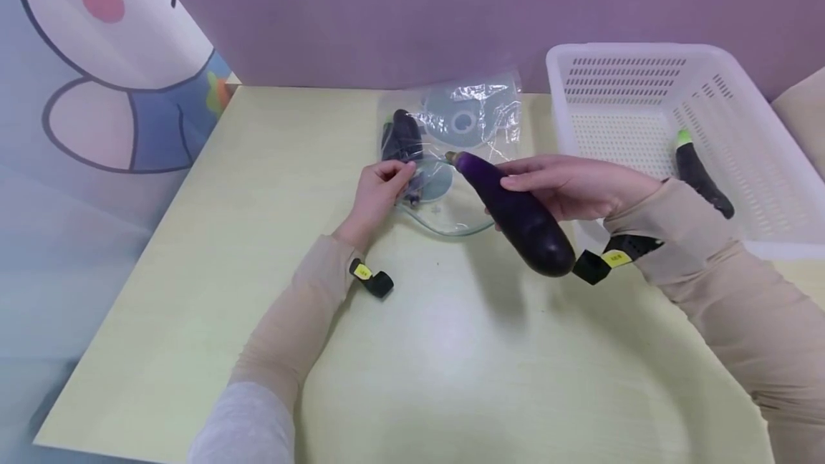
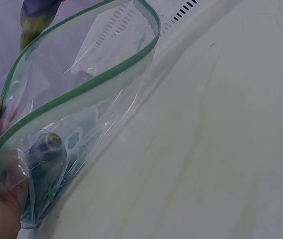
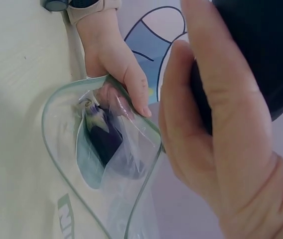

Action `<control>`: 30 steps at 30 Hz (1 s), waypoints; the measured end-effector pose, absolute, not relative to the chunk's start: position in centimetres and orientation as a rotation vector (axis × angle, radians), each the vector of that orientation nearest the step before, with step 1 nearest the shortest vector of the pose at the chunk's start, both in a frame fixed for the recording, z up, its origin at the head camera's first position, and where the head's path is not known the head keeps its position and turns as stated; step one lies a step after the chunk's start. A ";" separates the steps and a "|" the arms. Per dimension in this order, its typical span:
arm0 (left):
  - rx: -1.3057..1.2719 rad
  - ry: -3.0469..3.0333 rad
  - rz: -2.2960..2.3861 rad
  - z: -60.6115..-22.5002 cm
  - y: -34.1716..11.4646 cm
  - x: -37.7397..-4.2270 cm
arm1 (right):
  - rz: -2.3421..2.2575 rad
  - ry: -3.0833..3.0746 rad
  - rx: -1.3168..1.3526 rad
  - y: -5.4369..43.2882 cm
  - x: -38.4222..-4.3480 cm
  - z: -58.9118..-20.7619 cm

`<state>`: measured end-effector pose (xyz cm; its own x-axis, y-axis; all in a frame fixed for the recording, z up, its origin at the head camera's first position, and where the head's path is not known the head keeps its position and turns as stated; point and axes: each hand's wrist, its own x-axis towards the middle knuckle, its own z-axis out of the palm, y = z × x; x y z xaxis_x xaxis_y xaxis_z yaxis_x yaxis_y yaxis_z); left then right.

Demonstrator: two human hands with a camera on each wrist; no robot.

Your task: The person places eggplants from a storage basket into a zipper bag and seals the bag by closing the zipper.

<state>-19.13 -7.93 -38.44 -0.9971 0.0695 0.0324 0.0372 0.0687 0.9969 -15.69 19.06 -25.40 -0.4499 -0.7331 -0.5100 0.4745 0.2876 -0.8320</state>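
Through the head camera I watched the left hand (image 1: 380, 192) pinch the near left edge of a clear resealable bag (image 1: 462, 212), its thumb and fingers closed on the green-trimmed mouth. The right hand (image 1: 570, 183) had its fingers wrapped round a dark purple eggplant (image 1: 515, 217), holding it tilted above the table (image 1: 425, 364), with the stem end up and toward the left, overlapping the bag in my view, and the rounded end lower and nearer me. I could not tell whether that stem touched the plastic. The bag lay on the far part of the table, and from the left wrist I saw its mouth gaping wide. At least two more eggplants (image 1: 407, 136) lay inside it, along its left side, just beyond the left hand. On my right sat a white slotted plastic basket (image 1: 619, 140), and in it a slim eggplant with a green top (image 1: 701, 176) lay at a slant toward the right side. A purple partition (image 1: 419, 20) stood along the table's far edge, and a cartoon-print backdrop (image 1: 87, 124) filled the left side.
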 end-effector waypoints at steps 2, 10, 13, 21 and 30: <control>0.122 2.286 2.114 -38.5 -8.0 -19.2 | -1.399 1.482 -0.267 19.0 -15.6 -25.4; 0.167 2.292 2.124 -38.2 -7.9 -19.4 | -1.386 1.486 -0.271 18.9 -15.4 -25.9; 0.156 2.282 2.129 -38.2 -8.0 -19.5 | -1.388 1.486 -0.237 18.7 -15.2 -26.2; 0.120 2.295 2.126 -38.1 -8.2 -19.5 | -1.337 1.597 -0.201 16.5 -14.2 -26.9; 0.142 2.266 2.146 -38.6 -8.0 -19.4 | -1.485 1.628 -0.114 14.0 -12.6 -29.4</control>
<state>-19.38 -8.04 -38.61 -0.9957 0.0776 0.0498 0.0539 0.0522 0.9972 -12.59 13.97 -29.40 -0.5893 -0.6023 -0.5385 0.4811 0.2740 -0.8328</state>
